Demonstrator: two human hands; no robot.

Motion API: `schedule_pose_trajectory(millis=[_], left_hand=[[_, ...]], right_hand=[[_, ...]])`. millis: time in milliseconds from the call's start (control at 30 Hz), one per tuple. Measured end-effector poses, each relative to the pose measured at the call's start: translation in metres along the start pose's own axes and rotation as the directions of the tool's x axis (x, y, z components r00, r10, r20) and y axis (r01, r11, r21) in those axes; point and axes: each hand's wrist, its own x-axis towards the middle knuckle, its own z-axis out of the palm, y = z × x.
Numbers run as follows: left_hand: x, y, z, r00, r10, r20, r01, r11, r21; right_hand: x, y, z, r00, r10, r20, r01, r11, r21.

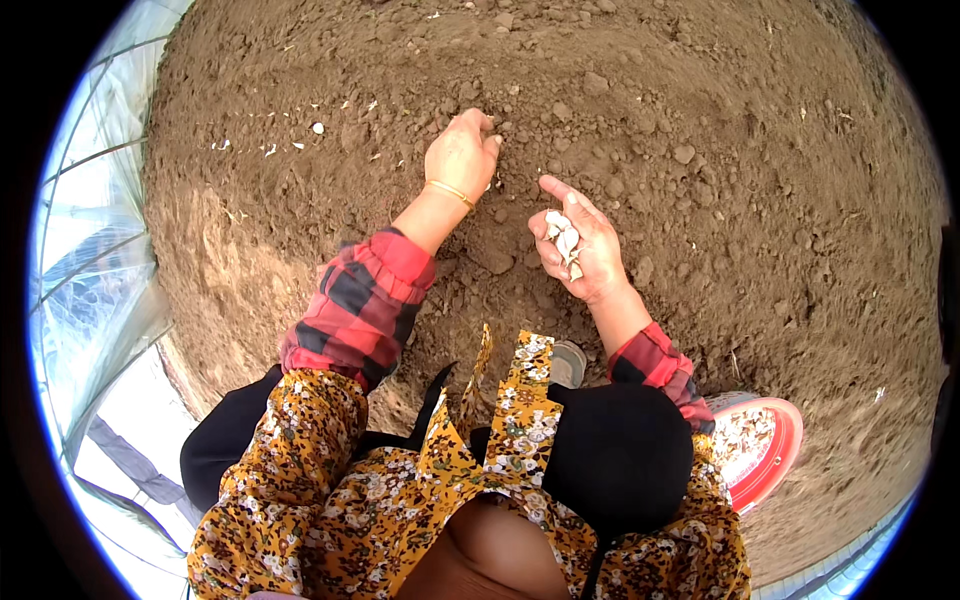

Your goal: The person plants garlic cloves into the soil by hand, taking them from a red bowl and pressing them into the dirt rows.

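Note:
My left hand [461, 154], with a gold bangle at its wrist, reaches down to the loose brown soil [667, 217]. Its fingertips are bent against the clods, and whether anything is between them is hidden. Just to the right, my right hand [592, 247] is turned palm up above the ground. Several pale garlic cloves [567, 240] lie in it, held by curled fingers while the index finger points out. One white clove [318, 128] rests on the soil to the left, with papery skin scraps [270, 150] scattered near it.
A red-rimmed basin [789, 442] containing many cloves stands beside my right knee [619, 457]. Clear plastic sheeting [97, 202] on thin ribs borders the soil at left. The toe of a shoe [568, 365] shows below my right forearm.

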Motion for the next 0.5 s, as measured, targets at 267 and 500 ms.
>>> schedule_pose_trajectory(millis=[267, 500], left_hand=[[-0.080, 0.022, -0.021, 0.895, 0.362, 0.262, -0.111, 0.748, -0.654], [-0.080, 0.024, -0.028, 0.896, 0.153, 0.417, 0.335, 0.383, -0.861]], right_hand=[[-0.003, 0.000, 0.004, 1.000, -0.009, -0.028, 0.005, 0.991, -0.131], [-0.002, 0.004, 0.006, 0.998, -0.033, 0.053, 0.038, 0.995, -0.087]])
